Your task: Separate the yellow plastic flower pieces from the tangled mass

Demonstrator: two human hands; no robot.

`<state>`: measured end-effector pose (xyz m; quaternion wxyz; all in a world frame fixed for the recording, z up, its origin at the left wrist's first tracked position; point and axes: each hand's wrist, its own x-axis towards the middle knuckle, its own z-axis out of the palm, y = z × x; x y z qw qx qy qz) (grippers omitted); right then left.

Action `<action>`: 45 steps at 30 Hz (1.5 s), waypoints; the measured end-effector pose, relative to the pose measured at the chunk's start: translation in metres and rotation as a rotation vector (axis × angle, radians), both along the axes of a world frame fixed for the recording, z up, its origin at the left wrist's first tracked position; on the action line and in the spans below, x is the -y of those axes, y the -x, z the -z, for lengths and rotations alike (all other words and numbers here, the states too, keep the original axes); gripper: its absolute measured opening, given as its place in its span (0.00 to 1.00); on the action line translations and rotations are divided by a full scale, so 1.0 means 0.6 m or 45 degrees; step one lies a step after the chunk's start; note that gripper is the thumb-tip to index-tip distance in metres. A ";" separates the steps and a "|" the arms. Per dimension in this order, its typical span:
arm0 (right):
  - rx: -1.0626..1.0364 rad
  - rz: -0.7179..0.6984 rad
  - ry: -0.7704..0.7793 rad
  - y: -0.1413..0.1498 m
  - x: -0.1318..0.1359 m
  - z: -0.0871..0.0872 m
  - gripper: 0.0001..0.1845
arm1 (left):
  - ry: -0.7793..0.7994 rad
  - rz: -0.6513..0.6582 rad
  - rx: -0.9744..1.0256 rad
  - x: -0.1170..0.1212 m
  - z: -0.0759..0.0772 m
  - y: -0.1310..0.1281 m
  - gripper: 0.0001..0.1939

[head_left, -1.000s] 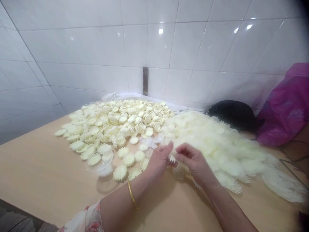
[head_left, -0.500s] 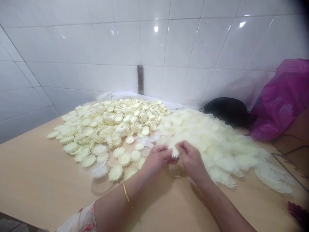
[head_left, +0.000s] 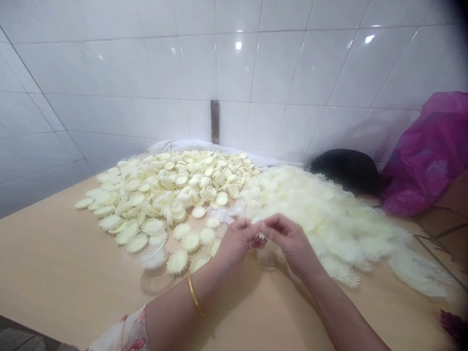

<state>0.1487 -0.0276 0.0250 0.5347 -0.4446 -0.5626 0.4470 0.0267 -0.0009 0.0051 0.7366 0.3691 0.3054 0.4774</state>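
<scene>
My left hand (head_left: 236, 243) pinches a small pale piece with a toothed edge (head_left: 261, 235), mostly hidden by the fingers. My right hand (head_left: 294, 243) meets it fingertip to fingertip, its thumb and forefinger closed on the same piece. Left of the hands lies a heap of cream scalloped discs (head_left: 183, 180), several loose ones nearer to me. On the right spreads a pile of thin, translucent toothed sheets (head_left: 321, 219), partly behind my right hand. A small clear bowl (head_left: 152, 256) with something white in it stands left of my left wrist.
All this lies on a light wooden table (head_left: 73, 263) against a white tiled wall (head_left: 281, 63). A black rounded object (head_left: 343, 168) and a magenta plastic bag (head_left: 424, 156) stand at the back right. Something dark red (head_left: 453, 325) shows at the lower right edge.
My right fingers have moved in over the piece and closed against my left fingertips, so less of it shows. The whole view has shifted slightly.
</scene>
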 end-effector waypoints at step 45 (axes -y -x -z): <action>0.068 0.207 0.014 -0.013 -0.010 0.004 0.14 | 0.104 0.150 0.087 -0.007 -0.014 0.007 0.08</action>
